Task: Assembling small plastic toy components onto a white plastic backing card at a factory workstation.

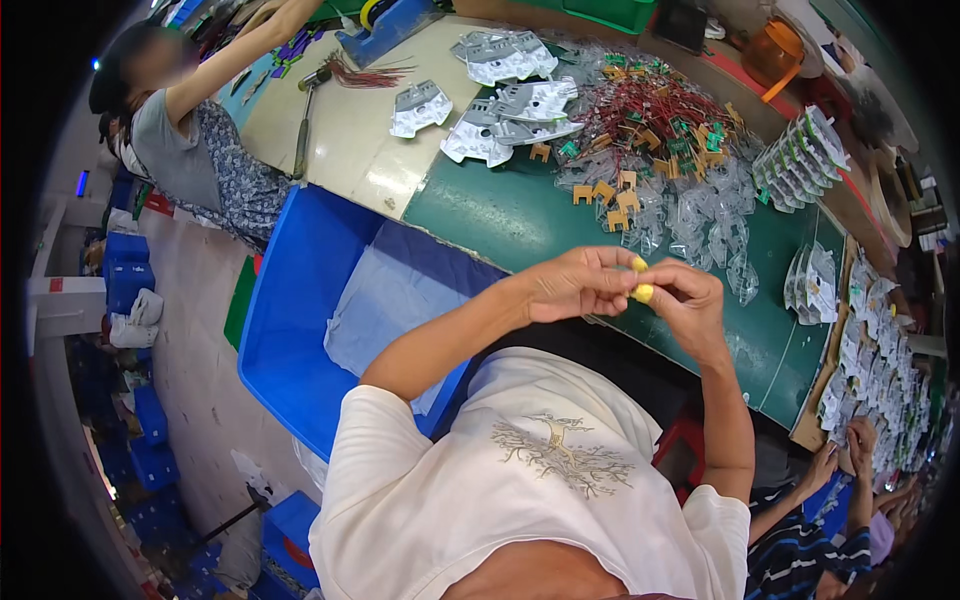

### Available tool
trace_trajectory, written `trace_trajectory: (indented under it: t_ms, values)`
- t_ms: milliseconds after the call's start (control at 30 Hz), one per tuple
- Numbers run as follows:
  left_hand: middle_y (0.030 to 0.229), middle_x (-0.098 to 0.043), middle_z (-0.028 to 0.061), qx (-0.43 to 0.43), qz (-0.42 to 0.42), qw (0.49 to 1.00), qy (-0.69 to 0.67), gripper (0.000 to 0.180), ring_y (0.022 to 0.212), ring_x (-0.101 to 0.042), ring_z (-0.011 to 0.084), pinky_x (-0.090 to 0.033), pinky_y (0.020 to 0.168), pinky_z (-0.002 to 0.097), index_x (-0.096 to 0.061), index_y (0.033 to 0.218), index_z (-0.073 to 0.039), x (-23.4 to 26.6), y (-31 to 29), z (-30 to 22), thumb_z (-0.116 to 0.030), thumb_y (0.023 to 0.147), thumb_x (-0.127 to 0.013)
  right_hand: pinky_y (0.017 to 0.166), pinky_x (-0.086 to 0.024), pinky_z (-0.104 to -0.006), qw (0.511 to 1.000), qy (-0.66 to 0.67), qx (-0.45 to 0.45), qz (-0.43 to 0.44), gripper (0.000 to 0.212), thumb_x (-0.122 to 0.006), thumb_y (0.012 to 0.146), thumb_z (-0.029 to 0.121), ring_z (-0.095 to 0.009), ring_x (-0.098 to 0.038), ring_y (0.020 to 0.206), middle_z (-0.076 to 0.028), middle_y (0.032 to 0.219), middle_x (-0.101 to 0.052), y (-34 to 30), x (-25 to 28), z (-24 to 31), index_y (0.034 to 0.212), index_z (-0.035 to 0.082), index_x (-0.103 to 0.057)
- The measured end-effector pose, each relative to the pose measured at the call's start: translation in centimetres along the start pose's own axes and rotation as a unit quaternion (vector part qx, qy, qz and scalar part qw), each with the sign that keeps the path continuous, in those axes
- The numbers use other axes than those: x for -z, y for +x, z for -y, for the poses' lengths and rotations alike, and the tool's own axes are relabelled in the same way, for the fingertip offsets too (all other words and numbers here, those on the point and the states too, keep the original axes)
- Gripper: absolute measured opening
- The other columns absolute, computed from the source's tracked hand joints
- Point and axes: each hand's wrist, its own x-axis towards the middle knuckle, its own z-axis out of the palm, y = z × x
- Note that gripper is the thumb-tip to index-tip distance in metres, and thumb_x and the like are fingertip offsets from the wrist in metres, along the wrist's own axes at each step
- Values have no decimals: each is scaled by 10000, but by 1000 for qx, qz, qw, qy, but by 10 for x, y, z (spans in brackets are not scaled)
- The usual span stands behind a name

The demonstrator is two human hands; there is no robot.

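Observation:
Over the near edge of the green work table (500, 215), my left hand (580, 288) and my right hand (688, 300) meet, fingertips pressed together. Small yellow coverings (642, 293) show at the fingertips, perhaps finger cots or tape. Both hands are closed in a pinch; whatever lies between the fingers is too small or hidden to tell. Beyond them is a heap of clear plastic pieces (690, 225). Red wires with small green connectors (650, 110) are piled on top, and several orange-tan U-shaped pieces (625, 200) lie at its near side.
Grey-white moulded housings (505, 55) lie at the far side. Stacked housings (800, 160) stand to the right. A large blue bin (290, 290) with cloth inside is at my left. A hammer (305, 125) rests near a co-worker (200, 150). Another person's hands (845, 455) work at lower right.

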Motion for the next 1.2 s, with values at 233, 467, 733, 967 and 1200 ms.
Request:
trace_trajectory:
  t_ms: [233, 467, 733, 967, 1200]
  values:
    - [969, -636, 104, -464, -272, 320, 780, 345, 828, -621, 291, -502, 725, 359, -632, 1088, -86, 34, 3, -105, -30, 749, -660, 570, -368, -165, 989, 15, -90, -119, 86, -572, 867, -17, -15, -450, 627, 54, 760, -533, -2, 24, 5, 945, 16, -588]
    - [878, -687, 125, -281, -309, 382, 825, 251, 856, -645, 319, -505, 756, 426, -680, 953, -100, 78, 31, -173, -128, 707, -641, 528, -330, -141, 986, 24, -133, -96, 84, -598, 864, -8, 21, -424, 615, 74, 766, -517, -10, 7, 0, 947, 3, -604]
    - [927, -626, 138, -402, -256, 324, 817, 264, 850, -606, 321, -500, 761, 389, -601, 985, -47, 18, -28, -95, 10, 728, -616, 541, -330, -139, 971, 8, -164, -177, 102, -567, 880, -5, 23, -444, 631, 55, 805, -557, -40, 44, -12, 978, -16, -595]
    - [936, -605, 141, -380, 50, 444, 810, 204, 943, -602, 301, -509, 852, 396, -605, 895, 10, 8, -39, 31, -21, 697, -641, 498, -353, -209, 971, -174, -111, -118, 111, -614, 790, -15, -53, -436, 539, -14, 768, -563, -45, 25, -11, 900, 1, -621]
    - [901, -538, 109, -352, 37, 452, 819, 209, 951, -557, 278, -487, 847, 369, -545, 877, -28, 31, -29, 45, -66, 694, -639, 563, -483, -340, 929, -362, 79, -11, 178, -640, 721, 0, -232, -600, 684, -94, 834, -589, -32, -14, -20, 890, 22, -590]
